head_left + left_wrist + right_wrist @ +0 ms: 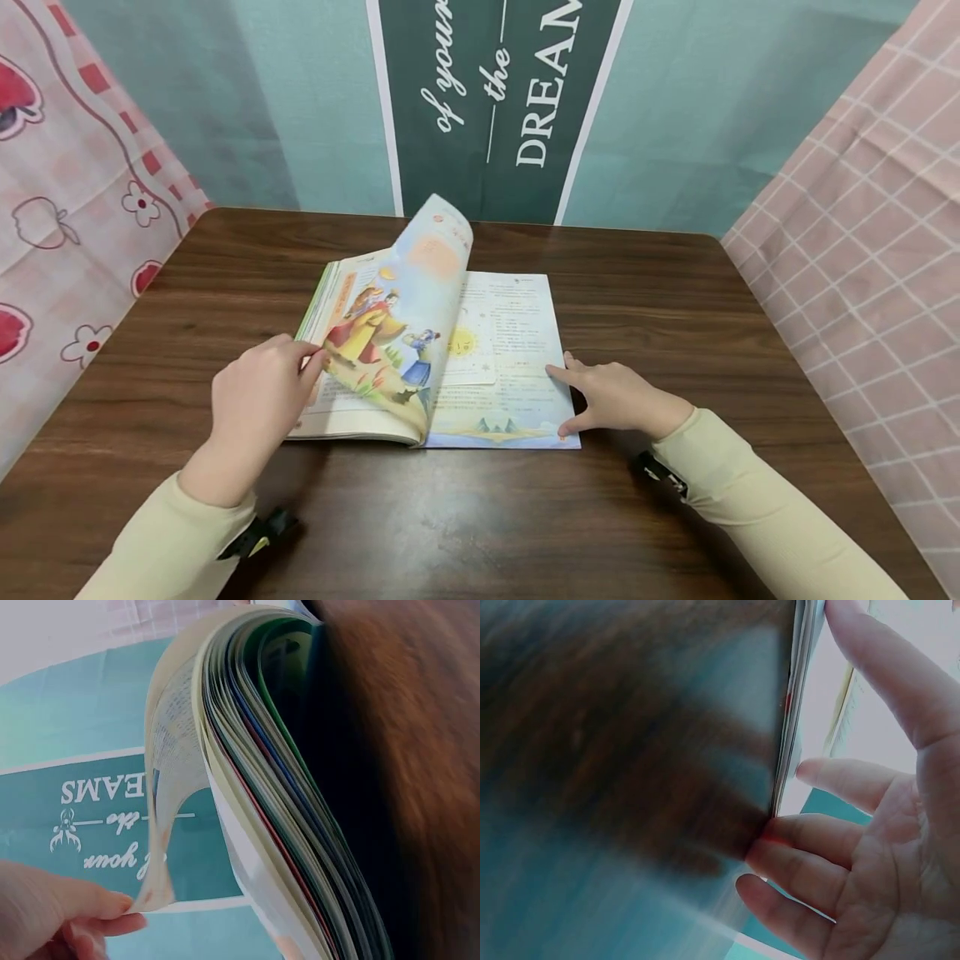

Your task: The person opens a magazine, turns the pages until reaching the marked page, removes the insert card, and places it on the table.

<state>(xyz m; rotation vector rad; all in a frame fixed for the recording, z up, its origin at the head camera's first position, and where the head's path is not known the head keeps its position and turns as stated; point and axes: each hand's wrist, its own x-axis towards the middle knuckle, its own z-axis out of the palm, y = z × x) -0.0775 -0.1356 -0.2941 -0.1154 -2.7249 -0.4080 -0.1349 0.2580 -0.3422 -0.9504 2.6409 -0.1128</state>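
An illustrated book [517, 333] lies spread on the table. My left hand [262, 387] pinches the lower corner of one page [431, 312], which curls up off the left stack and shows robed figures. The left wrist view has thumb and finger on that page corner [154, 896], beside the thick stack of page edges [262, 787]. At the book's right edge, my right hand [618, 396] rests with spread fingers, thumb near the bottom corner and fingertips on the margin. Seen from the right wrist, the hand [870, 847] has its fingers along the thin book edge [787, 735].
The dark wooden table [652, 308] carries the book. Behind it hangs a teal cloth [300, 108] with white lettering on a dark green band. Patterned pink cloths, one fruit-printed [67, 208] and one checked [862, 250], flank it. A black strap device [258, 533] sits at the left wrist.
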